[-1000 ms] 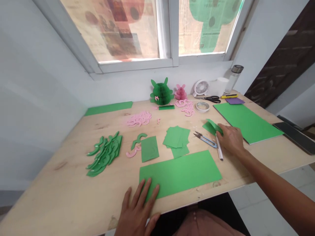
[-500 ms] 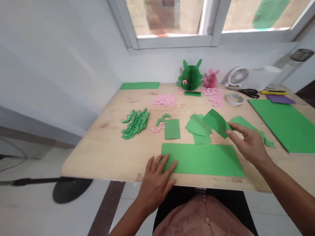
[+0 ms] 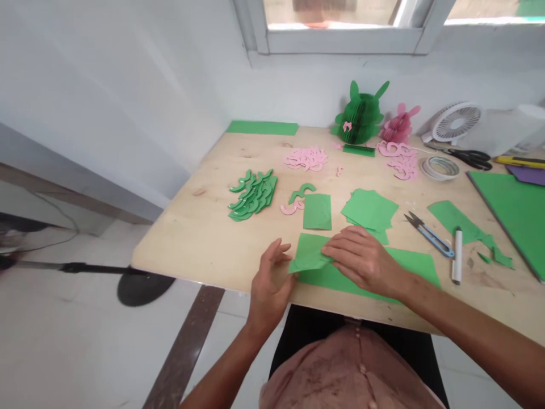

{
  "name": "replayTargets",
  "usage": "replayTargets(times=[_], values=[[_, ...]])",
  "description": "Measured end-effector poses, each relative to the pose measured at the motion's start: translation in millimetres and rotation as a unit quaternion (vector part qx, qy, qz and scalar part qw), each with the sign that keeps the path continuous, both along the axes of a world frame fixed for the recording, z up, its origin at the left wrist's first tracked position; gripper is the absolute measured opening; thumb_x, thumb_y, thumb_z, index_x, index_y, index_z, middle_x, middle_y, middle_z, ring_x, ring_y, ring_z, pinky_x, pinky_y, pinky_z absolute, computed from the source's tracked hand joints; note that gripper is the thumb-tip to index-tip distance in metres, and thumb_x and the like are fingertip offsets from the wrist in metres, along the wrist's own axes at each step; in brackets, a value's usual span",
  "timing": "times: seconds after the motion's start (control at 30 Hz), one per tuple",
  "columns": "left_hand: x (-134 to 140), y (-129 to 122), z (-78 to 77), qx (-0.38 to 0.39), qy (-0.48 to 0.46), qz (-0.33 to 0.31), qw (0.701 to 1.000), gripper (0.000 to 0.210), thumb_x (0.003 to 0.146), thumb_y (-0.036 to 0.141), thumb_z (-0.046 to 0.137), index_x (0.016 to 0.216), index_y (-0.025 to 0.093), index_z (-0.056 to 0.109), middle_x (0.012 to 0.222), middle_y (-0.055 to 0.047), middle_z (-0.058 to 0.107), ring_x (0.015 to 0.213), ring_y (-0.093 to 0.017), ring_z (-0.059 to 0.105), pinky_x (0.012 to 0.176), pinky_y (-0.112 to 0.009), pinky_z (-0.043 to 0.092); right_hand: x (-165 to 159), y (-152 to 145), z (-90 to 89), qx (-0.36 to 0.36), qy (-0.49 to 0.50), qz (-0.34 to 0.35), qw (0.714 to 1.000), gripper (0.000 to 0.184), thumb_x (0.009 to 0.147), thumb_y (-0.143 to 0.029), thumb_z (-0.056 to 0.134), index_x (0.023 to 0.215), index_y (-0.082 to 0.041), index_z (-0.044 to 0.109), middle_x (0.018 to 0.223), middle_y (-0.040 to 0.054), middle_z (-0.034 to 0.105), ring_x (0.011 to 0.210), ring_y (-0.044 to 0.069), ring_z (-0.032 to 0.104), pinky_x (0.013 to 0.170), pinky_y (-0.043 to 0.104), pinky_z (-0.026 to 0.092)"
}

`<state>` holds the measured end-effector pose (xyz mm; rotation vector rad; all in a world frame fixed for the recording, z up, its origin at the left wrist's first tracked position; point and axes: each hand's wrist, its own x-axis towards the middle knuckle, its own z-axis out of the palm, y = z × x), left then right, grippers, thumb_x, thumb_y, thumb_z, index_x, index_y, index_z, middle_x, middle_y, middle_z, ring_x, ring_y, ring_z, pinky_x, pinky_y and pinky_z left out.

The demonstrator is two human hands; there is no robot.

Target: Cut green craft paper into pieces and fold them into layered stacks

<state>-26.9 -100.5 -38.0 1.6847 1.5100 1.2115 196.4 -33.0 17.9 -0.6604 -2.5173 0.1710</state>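
A long green paper strip (image 3: 409,264) lies along the table's front edge. Over its left part, my right hand (image 3: 366,258) holds a smaller green paper piece (image 3: 309,255) by its right side, fingers closed together on it. The piece is slightly bent, with its lower edge raised. My left hand (image 3: 270,284) is at the left end of the strip, fingers and thumb apart, close to the piece's left edge; whether it touches the paper I cannot tell. Just behind are a single green rectangle (image 3: 317,212) and a loose stack of green pieces (image 3: 370,209).
Blue-handled thread snips (image 3: 430,234) and a white marker (image 3: 457,255) lie at right, near green scraps (image 3: 455,220). Curved green cutouts (image 3: 253,196) and pink cutouts (image 3: 306,159) are piled at left and back. Tape (image 3: 440,168), a fan (image 3: 457,123) and a green paper figure (image 3: 360,119) stand behind.
My right hand has carried the small green piece leftward over the strip. My left hand has lifted from its flat rest on the strip. The snips and marker have come into sight.
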Motion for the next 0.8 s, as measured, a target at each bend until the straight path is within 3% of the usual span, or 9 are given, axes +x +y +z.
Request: replayTargets(times=[0.1,0.2,0.33,0.47,0.63,0.8], values=[[-1.7,6.1,2.5,0.016,-0.004,-0.028,0.999,0.032,0.080,0.015,0.055,0.112,0.023,0.057,0.106,-0.005,0.065,0.091,-0.016,0.063,0.082,-0.033,0.052,-4.7,0.2,-1.3,-0.001,0.004,0.020,1.000,0.022,0.089,-0.014,0.050,0.108,-0.014,0.061,0.099,0.0099,0.070,0.097,0.020,0.062,0.088,0.041,0.046],[-2.3,9.6,3.1,0.093,0.040,-0.022,0.995,0.020,0.081,0.010,0.052,0.094,0.021,0.062,0.098,-0.004,0.068,0.093,-0.017,0.064,0.081,-0.032,0.051,-2.9,-0.5,-6.4,0.004,-0.009,0.005,1.000,0.025,0.089,-0.015,0.051,0.112,-0.015,0.060,0.107,0.0105,0.068,0.104,0.021,0.060,0.091,0.042,0.046],[0.1,12.2,3.0,0.228,0.190,0.043,0.954,0.028,0.079,0.001,0.048,0.097,0.019,0.060,0.092,-0.005,0.069,0.084,-0.017,0.063,0.078,-0.034,0.047,3.4,-9.4,-17.7,0.010,-0.021,-0.093,0.995,0.037,0.088,-0.017,0.052,0.125,-0.014,0.053,0.121,0.0137,0.062,0.114,0.025,0.055,0.093,0.046,0.045],[4.4,10.9,1.7,0.268,0.280,0.067,0.919,0.027,0.079,0.001,0.049,0.095,0.018,0.061,0.086,-0.006,0.070,0.076,-0.017,0.060,0.074,-0.036,0.044,5.9,-28.5,-27.7,-0.012,-0.037,-0.169,0.985,0.041,0.089,-0.020,0.051,0.129,-0.012,0.050,0.121,0.0151,0.061,0.110,0.026,0.057,0.091,0.045,0.047],[2.7,0.1,-3.6,0.270,0.306,0.008,0.913,0.032,0.081,0.003,0.051,0.105,0.021,0.061,0.090,-0.006,0.070,0.084,-0.020,0.059,0.080,-0.040,0.045,2.2,-47.6,-32.9,-0.057,-0.076,-0.181,0.979,0.041,0.089,-0.024,0.050,0.128,-0.013,0.052,0.125,0.0147,0.059,0.111,0.027,0.055,0.091,0.046,0.047],[-3.2,-8.5,-4.7,0.264,0.322,-0.067,0.907,0.031,0.083,0.004,0.051,0.106,0.022,0.062,0.102,-0.006,0.069,0.106,-0.022,0.058,0.094,-0.045,0.043,-4.1,-51.4,-32.8,-0.054,-0.104,-0.180,0.977,0.035,0.088,-0.024,0.052,0.120,-0.012,0.059,0.124,0.0156,0.059,0.115,0.029,0.052,0.094,0.047,0.044]])
